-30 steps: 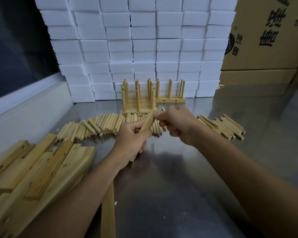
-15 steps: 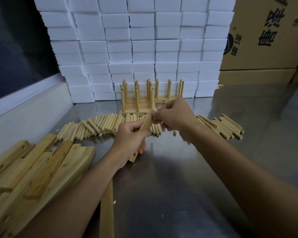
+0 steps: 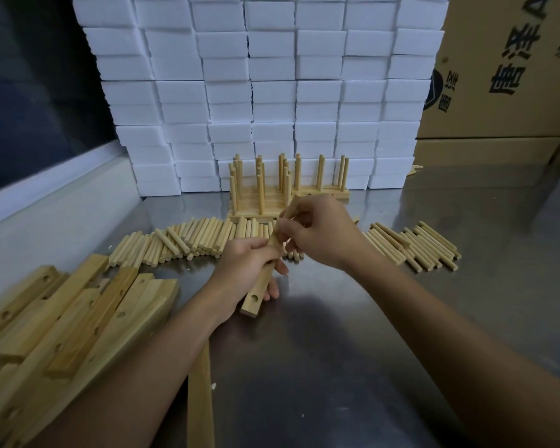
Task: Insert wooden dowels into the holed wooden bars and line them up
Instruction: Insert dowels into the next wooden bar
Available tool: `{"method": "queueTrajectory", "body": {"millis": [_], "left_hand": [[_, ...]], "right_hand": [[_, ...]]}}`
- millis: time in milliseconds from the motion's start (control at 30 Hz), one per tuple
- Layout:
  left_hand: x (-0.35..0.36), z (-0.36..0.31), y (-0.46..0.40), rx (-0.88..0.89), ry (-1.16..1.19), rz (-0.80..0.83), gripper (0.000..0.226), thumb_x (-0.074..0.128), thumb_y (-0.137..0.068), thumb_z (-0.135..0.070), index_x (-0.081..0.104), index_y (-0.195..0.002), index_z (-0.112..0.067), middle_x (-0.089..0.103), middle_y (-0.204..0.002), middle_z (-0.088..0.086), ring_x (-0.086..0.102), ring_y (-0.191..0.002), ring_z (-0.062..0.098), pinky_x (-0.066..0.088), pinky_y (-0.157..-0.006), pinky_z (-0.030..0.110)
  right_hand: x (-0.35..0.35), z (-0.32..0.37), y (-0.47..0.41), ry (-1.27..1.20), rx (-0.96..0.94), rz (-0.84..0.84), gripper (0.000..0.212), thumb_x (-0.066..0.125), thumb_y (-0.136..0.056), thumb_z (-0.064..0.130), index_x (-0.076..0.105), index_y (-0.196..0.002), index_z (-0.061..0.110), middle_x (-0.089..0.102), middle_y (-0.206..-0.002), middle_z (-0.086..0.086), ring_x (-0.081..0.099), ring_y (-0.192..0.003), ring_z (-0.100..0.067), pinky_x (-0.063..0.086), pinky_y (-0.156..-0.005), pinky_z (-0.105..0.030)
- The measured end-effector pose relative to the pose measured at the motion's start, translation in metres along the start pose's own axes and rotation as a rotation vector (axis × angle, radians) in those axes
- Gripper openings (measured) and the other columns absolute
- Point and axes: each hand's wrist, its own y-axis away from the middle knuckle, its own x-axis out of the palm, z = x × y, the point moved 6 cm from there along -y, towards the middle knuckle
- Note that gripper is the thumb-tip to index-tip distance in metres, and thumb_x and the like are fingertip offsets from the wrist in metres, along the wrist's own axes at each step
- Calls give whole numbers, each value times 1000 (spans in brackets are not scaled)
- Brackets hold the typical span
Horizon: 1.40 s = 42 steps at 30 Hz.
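My left hand [image 3: 244, 265] grips a holed wooden bar [image 3: 256, 295] around its middle, tilted, one hole showing near its lower end. My right hand [image 3: 314, 231] pinches a dowel [image 3: 286, 221] at the bar's upper end; most of the dowel is hidden by my fingers. Loose dowels lie in a row [image 3: 188, 242] behind my left hand and in a second pile [image 3: 414, 245] to the right. Finished bars with upright dowels [image 3: 265, 189] stand lined up at the back.
A heap of holed bars [image 3: 72, 321] lies at the left on the steel table [image 3: 353, 334]. One bar [image 3: 201, 399] lies near the front edge. White foam blocks [image 3: 259, 92] are stacked behind, cardboard boxes [image 3: 505, 76] at the right.
My right hand has moved up and left along the bar with the dowel, closing on the bar's upper end. The left hand keeps its grip on the bar.
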Motion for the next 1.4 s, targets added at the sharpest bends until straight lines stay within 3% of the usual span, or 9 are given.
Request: {"method": "queueTrajectory", "body": {"millis": [200, 333, 400, 500, 600, 833, 1100, 1300, 1400], "left_hand": [[-7, 1, -1, -83, 165, -78, 24, 54, -99, -19, 67, -97, 2, 70, -69, 14, 54, -36, 26, 37, -35, 22], [-13, 3, 0, -113, 202, -138, 23, 56, -99, -20, 66, -103, 0, 69, -67, 11, 53, -37, 22, 37, -35, 22], [-13, 3, -1, -125, 211, -143, 23, 55, -99, -21, 66, -106, -2, 70, -67, 10, 53, -38, 21, 38, -35, 22], [-15, 5, -1, -145, 242, -154, 24, 54, -99, -22, 65, -108, -3, 69, -66, 8, 53, -37, 20, 37, -35, 22], [-16, 7, -1, -154, 248, -161, 25, 55, -99, -23, 65, -110, -3, 69, -66, 8, 52, -37, 20, 37, -35, 21], [-18, 8, -1, -169, 242, -166, 24, 58, -98, -26, 68, -106, -6, 70, -68, 8, 55, -41, 19, 39, -35, 23], [-18, 7, 0, -165, 234, -179, 23, 58, -98, -25, 68, -104, -5, 70, -67, 7, 54, -40, 18, 40, -37, 22], [-19, 7, 0, -156, 239, -188, 22, 58, -97, -23, 68, -104, -4, 69, -67, 8, 54, -40, 19, 39, -37, 22], [-19, 7, 0, -157, 234, -192, 23, 58, -97, -23, 68, -103, -4, 70, -68, 8, 54, -41, 19, 40, -37, 22]], "right_hand": [[15, -5, 7, 115, -100, -97, 22, 63, -96, 30, 72, -108, 14, 72, -90, 4, 67, -77, -7, 59, -78, -37], [0, -15, 18, 251, -113, -205, 17, 60, -96, 25, 71, -104, 14, 70, -86, 3, 65, -76, -10, 58, -75, -38], [-9, -25, 27, 432, -109, -240, 16, 58, -96, 23, 69, -105, 15, 68, -94, 1, 62, -85, -14, 55, -84, -40], [-19, -47, 41, 629, 28, -221, 26, 55, -97, 38, 64, -117, 24, 63, -115, 2, 56, -108, -18, 41, -103, -41], [-19, -60, 51, 675, 128, -151, 25, 56, -96, 41, 66, -109, 23, 61, -111, 1, 54, -105, -20, 38, -100, -44], [-17, -58, 55, 613, 140, -182, 17, 57, -95, 18, 71, -100, 12, 61, -98, -3, 57, -85, -21, 46, -83, -36], [-20, -56, 57, 704, 211, -204, 9, 56, -90, 21, 62, -85, 18, 60, -77, 2, 54, -76, -20, 45, -88, -40], [-27, -55, 56, 725, 227, -298, 15, 51, -95, 18, 63, -103, 15, 65, -93, -4, 53, -89, -25, 42, -84, -39], [-32, -53, 54, 586, 141, -402, 16, 53, -100, 14, 66, -106, 9, 64, -98, -7, 51, -92, -24, 42, -82, -38]]}}
